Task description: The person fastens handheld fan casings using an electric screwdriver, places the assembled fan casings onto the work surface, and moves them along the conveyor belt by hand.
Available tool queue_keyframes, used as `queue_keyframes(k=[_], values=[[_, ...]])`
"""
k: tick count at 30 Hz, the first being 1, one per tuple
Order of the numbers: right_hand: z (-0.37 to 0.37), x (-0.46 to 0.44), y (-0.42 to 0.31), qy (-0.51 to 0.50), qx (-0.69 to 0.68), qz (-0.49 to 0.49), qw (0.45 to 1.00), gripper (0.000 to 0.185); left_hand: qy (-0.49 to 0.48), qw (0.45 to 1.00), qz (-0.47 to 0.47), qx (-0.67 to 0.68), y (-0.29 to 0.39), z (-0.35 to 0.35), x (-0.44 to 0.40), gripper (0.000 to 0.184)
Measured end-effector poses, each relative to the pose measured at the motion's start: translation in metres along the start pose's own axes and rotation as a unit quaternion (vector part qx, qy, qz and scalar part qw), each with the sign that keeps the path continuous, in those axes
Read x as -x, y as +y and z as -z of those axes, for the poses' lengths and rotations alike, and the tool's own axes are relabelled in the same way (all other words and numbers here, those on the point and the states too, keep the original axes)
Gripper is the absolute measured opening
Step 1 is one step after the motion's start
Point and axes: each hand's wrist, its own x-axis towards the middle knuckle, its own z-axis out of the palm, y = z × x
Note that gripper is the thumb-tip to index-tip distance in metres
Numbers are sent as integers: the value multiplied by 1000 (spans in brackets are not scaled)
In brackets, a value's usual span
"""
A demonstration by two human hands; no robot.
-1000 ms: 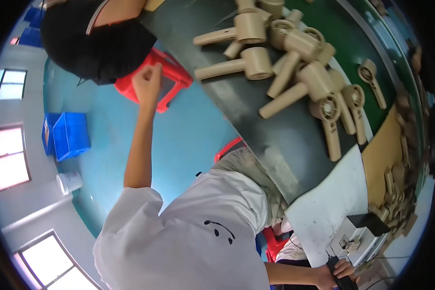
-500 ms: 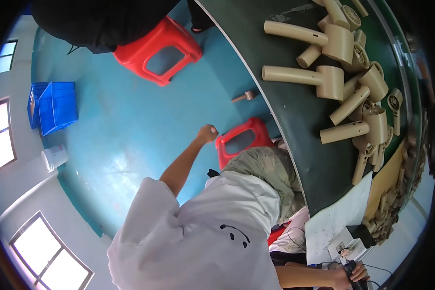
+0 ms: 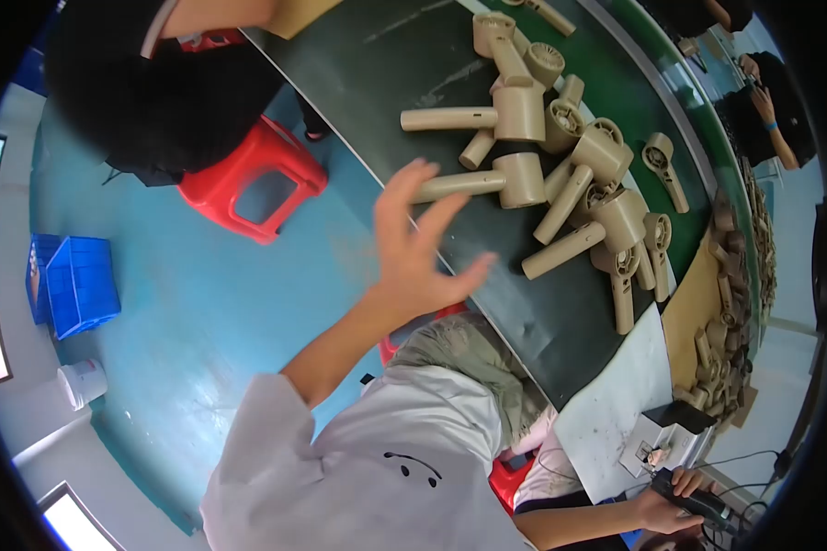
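Observation:
My left hand (image 3: pixel 418 271) is raised at the table edge, empty, with its fingers spread. Its fingertips overlap the handle of a beige fan-shaped housing (image 3: pixel 522 180); whether they touch is unclear. My right hand (image 3: pixel 668 508) is wrapped round a black corded tool (image 3: pixel 715 511) at the lower right. Several more beige housings (image 3: pixel 519 110) with tube handles lie in a loose pile on the dark table (image 3: pixel 524 317). Some show round grilles, such as the one at the back (image 3: pixel 660 156).
A white sheet (image 3: pixel 606 404), brown cardboard (image 3: pixel 691 321) and a white box (image 3: pixel 657 441) lie right of the pile. A co-worker in black sits at the upper left over a red stool (image 3: pixel 248 174). Blue crates (image 3: pixel 81 280) and a bucket (image 3: pixel 83 381) stand on the floor.
My left hand has risen from beside the table to its edge, and its curled fingers have opened. My right hand still holds the black tool. The view has shifted.

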Motion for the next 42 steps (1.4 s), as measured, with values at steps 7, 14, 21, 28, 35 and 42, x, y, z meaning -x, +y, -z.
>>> queue_keyframes(k=[7,14,21,28,35,42], values=[[-10,29,14,214,166,26,962,49,-321,904,-281,39,123,-67,-21,81],[18,59,9,238,152,60,957,45,-384,749,-529,-109,174,-181,-36,76],[34,79,-3,325,154,102,928,53,-477,712,-512,-62,142,-232,-62,63],[52,69,6,364,152,84,915,53,-496,705,-507,11,122,-233,-75,39],[71,44,16,374,150,58,913,55,-509,707,-491,18,110,-231,-75,38],[81,19,25,375,151,78,911,55,-522,708,-476,3,104,-236,-81,40]])
